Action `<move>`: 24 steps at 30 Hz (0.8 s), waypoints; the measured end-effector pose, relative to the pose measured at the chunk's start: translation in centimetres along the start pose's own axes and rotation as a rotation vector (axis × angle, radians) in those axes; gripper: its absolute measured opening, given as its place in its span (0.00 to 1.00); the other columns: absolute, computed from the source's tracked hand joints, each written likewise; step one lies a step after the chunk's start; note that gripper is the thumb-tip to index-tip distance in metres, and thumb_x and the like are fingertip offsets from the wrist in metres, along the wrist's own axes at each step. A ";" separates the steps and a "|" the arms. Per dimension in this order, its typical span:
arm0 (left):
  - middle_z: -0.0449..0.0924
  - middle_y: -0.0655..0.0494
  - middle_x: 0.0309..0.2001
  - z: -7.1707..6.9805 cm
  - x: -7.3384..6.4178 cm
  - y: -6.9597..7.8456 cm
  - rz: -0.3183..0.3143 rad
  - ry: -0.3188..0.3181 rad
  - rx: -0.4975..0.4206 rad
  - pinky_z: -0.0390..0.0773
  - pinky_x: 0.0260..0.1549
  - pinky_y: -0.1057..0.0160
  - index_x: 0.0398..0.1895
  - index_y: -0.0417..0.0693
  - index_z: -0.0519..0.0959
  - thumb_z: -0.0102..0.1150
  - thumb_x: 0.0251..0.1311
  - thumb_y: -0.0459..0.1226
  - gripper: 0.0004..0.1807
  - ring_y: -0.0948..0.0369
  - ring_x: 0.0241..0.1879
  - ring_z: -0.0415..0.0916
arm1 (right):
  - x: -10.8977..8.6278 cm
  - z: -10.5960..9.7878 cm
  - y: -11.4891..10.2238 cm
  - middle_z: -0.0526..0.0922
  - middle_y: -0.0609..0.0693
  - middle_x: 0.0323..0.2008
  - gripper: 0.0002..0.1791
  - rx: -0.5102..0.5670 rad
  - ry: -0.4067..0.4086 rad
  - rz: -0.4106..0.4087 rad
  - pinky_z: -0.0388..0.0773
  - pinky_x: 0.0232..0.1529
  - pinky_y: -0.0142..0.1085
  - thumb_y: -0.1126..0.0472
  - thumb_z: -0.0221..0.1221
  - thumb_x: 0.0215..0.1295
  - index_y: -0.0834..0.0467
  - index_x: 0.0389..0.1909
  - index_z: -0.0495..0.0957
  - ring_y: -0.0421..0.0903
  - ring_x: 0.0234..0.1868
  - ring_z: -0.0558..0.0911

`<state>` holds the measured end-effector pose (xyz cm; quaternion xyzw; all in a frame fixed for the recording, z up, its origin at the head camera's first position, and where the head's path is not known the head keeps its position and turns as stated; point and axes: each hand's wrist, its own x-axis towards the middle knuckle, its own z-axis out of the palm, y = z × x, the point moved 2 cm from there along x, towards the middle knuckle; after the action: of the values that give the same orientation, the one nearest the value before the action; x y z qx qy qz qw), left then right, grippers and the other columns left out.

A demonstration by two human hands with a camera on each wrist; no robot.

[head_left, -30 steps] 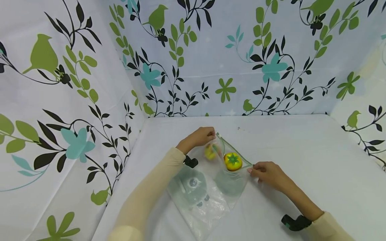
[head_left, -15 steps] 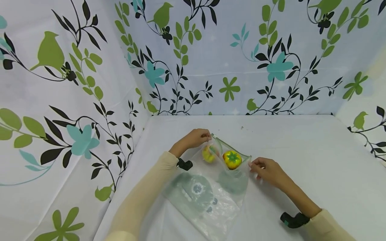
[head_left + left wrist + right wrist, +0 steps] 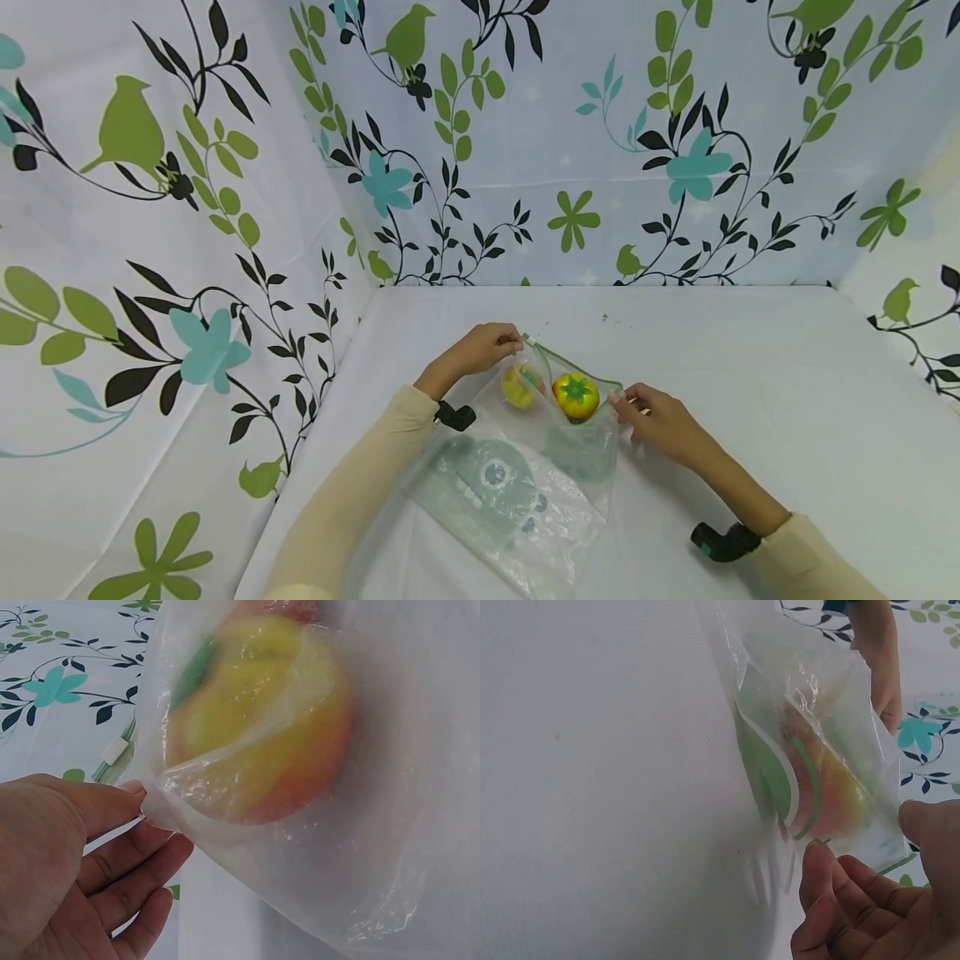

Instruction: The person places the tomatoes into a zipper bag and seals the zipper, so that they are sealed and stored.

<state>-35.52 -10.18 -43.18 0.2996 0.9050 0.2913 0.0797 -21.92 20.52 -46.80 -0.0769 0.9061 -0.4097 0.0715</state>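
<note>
A clear plastic zip bag [image 3: 517,517] with pale grey-green print lies on the white table, its green zip edge at the far end. My left hand [image 3: 483,346] pinches the bag's upper left corner between thumb and fingers, beside the white zip slider [image 3: 114,751]. At the opposite corner, my right hand [image 3: 660,421] holds the bag's edge with curled fingers. In the parted mouth sits a yellow fruit with a star-shaped green top [image 3: 575,396]. Left of it, a yellow-red fruit with a green leaf [image 3: 262,720] shows blurred through the plastic.
The white-covered table [image 3: 750,375] reaches back to a hanging cloth [image 3: 510,167] printed with birds, leaves and flowers. Another printed cloth hangs along the left side. A black wrist device [image 3: 723,542] is strapped on the right arm, another [image 3: 455,415] on the left.
My right hand came slightly away from the bag's corner, then closed in on it again. The left hand keeps its pinch. The view has shifted slightly, and the bag's lower part lies flatter.
</note>
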 end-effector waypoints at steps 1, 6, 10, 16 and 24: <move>0.86 0.53 0.47 0.0 -0.1 0.0 0.000 0.002 -0.001 0.80 0.49 0.57 0.50 0.46 0.83 0.54 0.80 0.39 0.10 0.59 0.45 0.80 | 0.1 0.0 0.0 0.86 0.53 0.41 0.27 0.003 0.003 -0.013 0.79 0.32 0.39 0.39 0.55 0.79 0.61 0.53 0.77 0.46 0.29 0.82; 0.86 0.52 0.48 -0.2 -0.5 0.0 -0.009 0.004 -0.010 0.80 0.51 0.56 0.50 0.46 0.83 0.54 0.80 0.40 0.10 0.57 0.47 0.81 | 0.1 0.3 -0.2 0.84 0.51 0.36 0.19 -0.006 0.032 -0.084 0.79 0.28 0.37 0.45 0.57 0.80 0.59 0.47 0.77 0.46 0.28 0.81; 0.86 0.52 0.50 -0.1 -0.9 -0.2 -0.027 0.017 -0.014 0.80 0.57 0.53 0.50 0.47 0.83 0.54 0.80 0.40 0.10 0.55 0.53 0.82 | 0.1 0.3 -0.4 0.82 0.49 0.32 0.14 -0.035 0.072 -0.141 0.76 0.26 0.35 0.50 0.58 0.80 0.58 0.42 0.77 0.44 0.28 0.80; 0.87 0.52 0.50 -0.1 -1.5 -1.1 -0.046 0.054 -0.040 0.79 0.60 0.52 0.48 0.47 0.84 0.55 0.79 0.41 0.10 0.54 0.56 0.82 | 0.0 0.1 -0.2 0.82 0.48 0.29 0.11 -0.042 0.125 -0.189 0.74 0.24 0.34 0.53 0.59 0.80 0.56 0.38 0.76 0.45 0.28 0.80; 0.86 0.53 0.46 -0.2 -2.9 -2.1 -0.050 0.085 -0.106 0.79 0.57 0.51 0.47 0.47 0.83 0.55 0.80 0.42 0.10 0.56 0.51 0.81 | -0.1 -0.5 -0.2 0.81 0.49 0.25 0.13 -0.027 0.169 -0.241 0.71 0.22 0.34 0.52 0.58 0.81 0.54 0.34 0.74 0.46 0.26 0.78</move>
<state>-34.26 -13.39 -44.30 0.2598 0.8981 0.3490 0.0640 -21.86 20.76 -46.33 -0.1515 0.8985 -0.4082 -0.0556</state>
